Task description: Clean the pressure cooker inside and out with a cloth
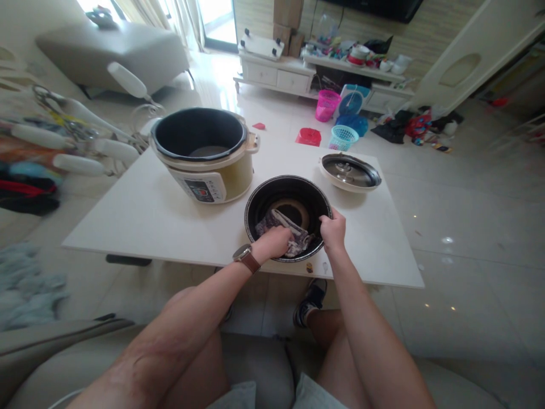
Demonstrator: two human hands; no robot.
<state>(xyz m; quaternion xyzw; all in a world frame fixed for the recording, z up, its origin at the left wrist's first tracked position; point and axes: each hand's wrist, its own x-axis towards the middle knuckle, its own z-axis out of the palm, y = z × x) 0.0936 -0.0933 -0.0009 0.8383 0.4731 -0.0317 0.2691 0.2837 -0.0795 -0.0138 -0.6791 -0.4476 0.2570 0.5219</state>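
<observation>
A dark inner cooking pot (286, 190) sits near the front edge of the white table. Inside it, my left hand (277, 241) is closed on a patterned grey cloth (300, 241) lying against the pot's near wall. My right hand (334, 228) grips the pot's rim on the right, thumb over the edge. The electric pressure cooker body (232, 176) stands at the left with its top uncovered and a control panel facing me. To the right lies its round lid (349, 172), inner side up.
The white table (366, 250) ends just in front of my knees. White-handled utensils (128, 79) rise at the left, blurred. Beyond the table, a pink basket (327, 106) and a light blue basket (343, 137) stand on the tiled floor before a cluttered TV cabinet (293, 81).
</observation>
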